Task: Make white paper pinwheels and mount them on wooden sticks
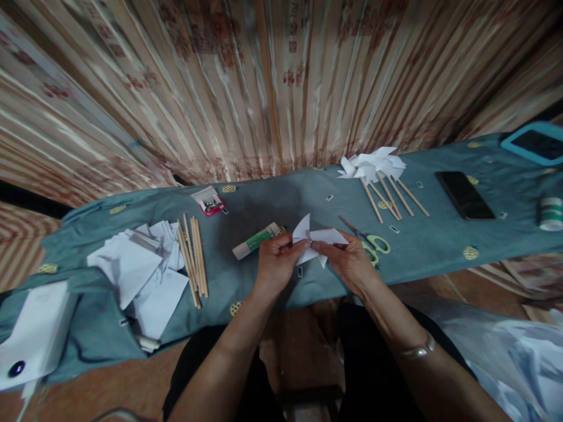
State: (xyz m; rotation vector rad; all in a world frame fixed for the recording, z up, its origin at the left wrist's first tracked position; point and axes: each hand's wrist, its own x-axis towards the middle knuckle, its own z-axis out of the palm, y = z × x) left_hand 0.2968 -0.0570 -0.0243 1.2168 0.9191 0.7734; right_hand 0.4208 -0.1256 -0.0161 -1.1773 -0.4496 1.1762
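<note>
A white paper pinwheel (323, 237) is held between my two hands above the cloth, its folded blades pointing outward. My left hand (278, 258) grips its left side, with thumb and fingers closed on the paper near the centre. On the other side my right hand (347, 258) pinches it, the thumb pressed close to a small shiny spot in the middle. Just left of my left hand lies a green and white glue stick (257, 240). Scissors (373, 242) with light green handles rest beside my right hand, partly hidden by it.
Finished pinwheels (373, 165) on wooden sticks lie at the back right, near a black phone (465, 195). Left are bare wooden sticks (193, 258), paper squares (132, 258) and a small red box (210, 202) of metal pieces. A white device (37, 334) sits at the left edge.
</note>
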